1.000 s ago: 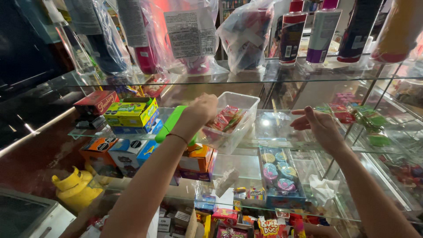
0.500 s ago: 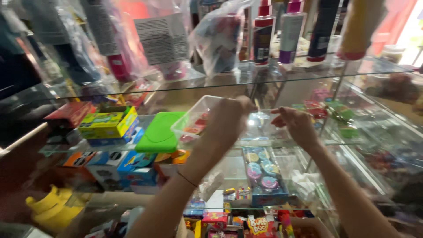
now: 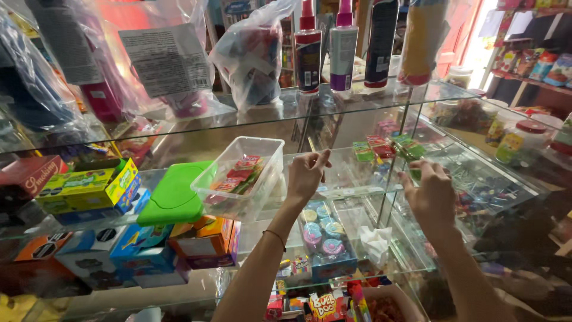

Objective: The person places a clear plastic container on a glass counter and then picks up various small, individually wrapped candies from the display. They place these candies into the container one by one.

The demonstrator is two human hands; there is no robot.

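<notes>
Shop glass shelf (image 3: 333, 179) crowded; left hand (image 3: 307, 173) spread beside clear tub (image 3: 241, 179), right hand (image 3: 432, 194) spread

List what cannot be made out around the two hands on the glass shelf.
Head view:
- Right hand: its back hides whatever the fingers touch.
- Left hand: contact with the clear tub unclear.
- Tub's small packets: too small to identify.

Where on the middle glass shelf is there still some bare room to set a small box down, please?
Bare glass lies between the clear plastic tub and the small green and red packets, around the left hand. Left of the tub it is crowded: the green lid and the yellow-green boxes fill it.
</notes>
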